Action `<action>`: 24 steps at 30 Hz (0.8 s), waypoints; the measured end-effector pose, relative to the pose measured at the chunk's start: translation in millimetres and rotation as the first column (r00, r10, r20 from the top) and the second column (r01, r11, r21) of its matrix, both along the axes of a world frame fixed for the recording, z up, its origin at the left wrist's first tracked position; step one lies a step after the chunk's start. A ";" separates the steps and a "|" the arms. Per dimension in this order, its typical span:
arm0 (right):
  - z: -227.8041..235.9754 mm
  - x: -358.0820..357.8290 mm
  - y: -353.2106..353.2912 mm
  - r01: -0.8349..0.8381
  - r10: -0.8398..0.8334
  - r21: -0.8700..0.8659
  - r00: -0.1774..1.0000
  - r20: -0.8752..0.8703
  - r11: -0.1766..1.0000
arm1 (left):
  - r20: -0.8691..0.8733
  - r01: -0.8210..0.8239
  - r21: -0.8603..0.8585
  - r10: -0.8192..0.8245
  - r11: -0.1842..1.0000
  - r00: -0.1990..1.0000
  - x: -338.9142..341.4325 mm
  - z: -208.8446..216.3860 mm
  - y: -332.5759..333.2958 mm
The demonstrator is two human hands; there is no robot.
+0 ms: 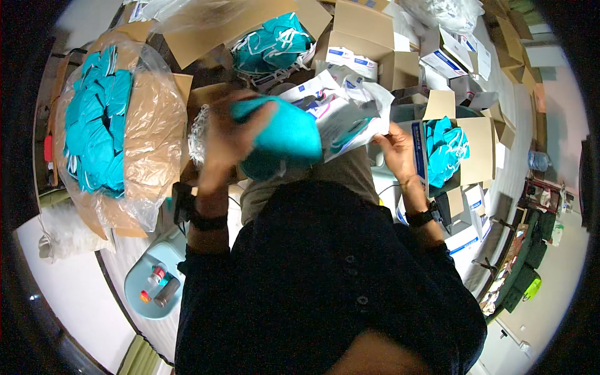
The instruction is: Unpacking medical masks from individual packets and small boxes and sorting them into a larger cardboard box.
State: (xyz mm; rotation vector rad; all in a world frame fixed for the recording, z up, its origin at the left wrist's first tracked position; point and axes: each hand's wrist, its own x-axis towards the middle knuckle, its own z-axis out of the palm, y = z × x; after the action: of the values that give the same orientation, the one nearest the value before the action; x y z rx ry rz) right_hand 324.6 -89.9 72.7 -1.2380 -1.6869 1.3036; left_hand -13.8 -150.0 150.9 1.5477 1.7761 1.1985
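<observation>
Teal mask (284, 134), blurred, sits in front of the person's body, above the lap and at the near left side of a printed white-and-clear plastic bag (369, 103). The left hand (234, 134) has its grip closed on the mask's left side, its fingers blurred and lying over the teal surface. The right hand (398, 153) pinches the right edge of the bag between thumb and fingers; something teal shows through the bag's near part. Whether the mask touches the bag I cannot tell.

Both wrists wear dark bands, and the person wears a dark top (325, 269) and drab trousers (340, 175). Well to the left stands a brown carton (150, 134) lined with clear plastic, heaped with teal masks (94, 125). Beyond the hands lies another pile of teal masks with white straps (275, 47). Just beside the right hand, an open box (478, 144) with brown flaps and a white-and-blue side holds more teal masks (447, 153). More open cartons crowd the far side. At lower left, a light-blue tray-like surface (140, 290) carries a bottle with a red label (157, 275).
</observation>
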 end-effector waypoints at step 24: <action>37.7 -24.4 -15.9 -0.234 -0.047 0.408 0.819 0.571 0.883 | -0.364 0.503 -0.346 -0.608 0.792 0.706 53.9 -24.1 1.1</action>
State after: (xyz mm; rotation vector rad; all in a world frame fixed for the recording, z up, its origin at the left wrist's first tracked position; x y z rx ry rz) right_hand 300.1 -105.8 110.4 -1.3240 -2.3364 0.5150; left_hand 40.1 -148.8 126.8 2.1394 1.4346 0.3294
